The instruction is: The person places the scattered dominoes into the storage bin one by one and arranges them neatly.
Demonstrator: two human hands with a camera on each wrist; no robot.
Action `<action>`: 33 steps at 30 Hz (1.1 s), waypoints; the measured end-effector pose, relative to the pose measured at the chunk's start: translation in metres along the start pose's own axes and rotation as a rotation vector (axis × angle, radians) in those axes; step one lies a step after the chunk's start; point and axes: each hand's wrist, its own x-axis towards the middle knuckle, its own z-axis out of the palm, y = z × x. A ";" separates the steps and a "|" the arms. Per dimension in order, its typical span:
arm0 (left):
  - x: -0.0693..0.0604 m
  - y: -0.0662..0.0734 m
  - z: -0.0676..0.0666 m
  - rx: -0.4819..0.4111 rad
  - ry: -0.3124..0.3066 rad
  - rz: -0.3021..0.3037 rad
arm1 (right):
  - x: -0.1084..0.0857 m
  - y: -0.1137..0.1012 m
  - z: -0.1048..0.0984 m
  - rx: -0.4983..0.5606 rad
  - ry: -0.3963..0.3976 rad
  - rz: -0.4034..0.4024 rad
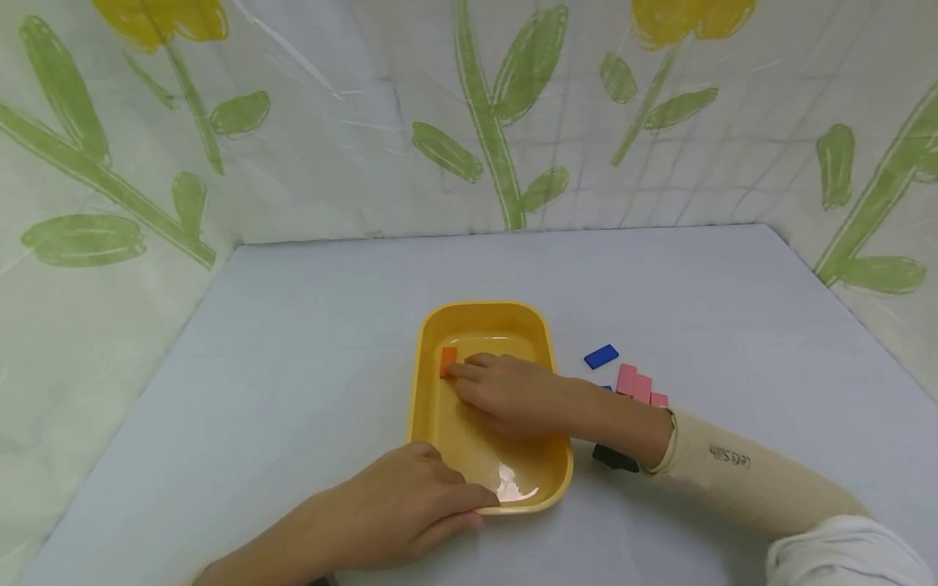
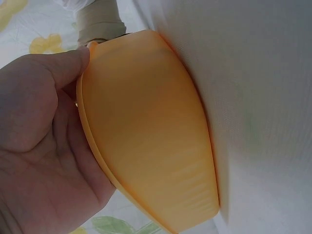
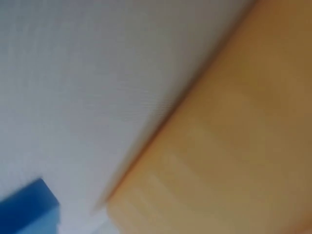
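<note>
A yellow plastic tub (image 1: 528,313) stands on the table. The left hand (image 1: 396,509) grips its near left rim, thumb on one side and fingers under the lip, as the left wrist view of the tub's wall (image 2: 146,117) shows. Inside the tub, the right hand (image 1: 509,395) reaches over the right rim with bent fingers. Its fingertips hold the lower end of a small orange block (image 1: 449,358) against the tub's left side. The right thumb is hidden. In the right wrist view only the tub's outer wall (image 3: 219,146) appears, without the hand.
Right of the tub lie a blue block (image 1: 602,356) and several pink blocks (image 1: 633,382), partly behind the right forearm. Another blue piece (image 1: 606,388) peeks out there. A dark object (image 1: 615,459) sits under the forearm. A flower-printed sheet (image 1: 330,122) hangs behind the table.
</note>
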 end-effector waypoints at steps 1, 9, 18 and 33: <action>0.000 0.000 0.000 -0.001 -0.003 0.000 | -0.002 -0.001 -0.001 -0.015 0.010 -0.010; 0.000 0.000 0.001 0.002 -0.001 -0.005 | -0.025 -0.007 -0.013 -0.083 0.062 -0.009; 0.001 0.001 0.000 0.006 0.011 0.006 | -0.068 0.000 -0.019 -0.101 0.206 0.004; 0.001 0.001 0.000 0.011 0.052 0.033 | -0.114 0.020 -0.025 -0.046 0.293 0.115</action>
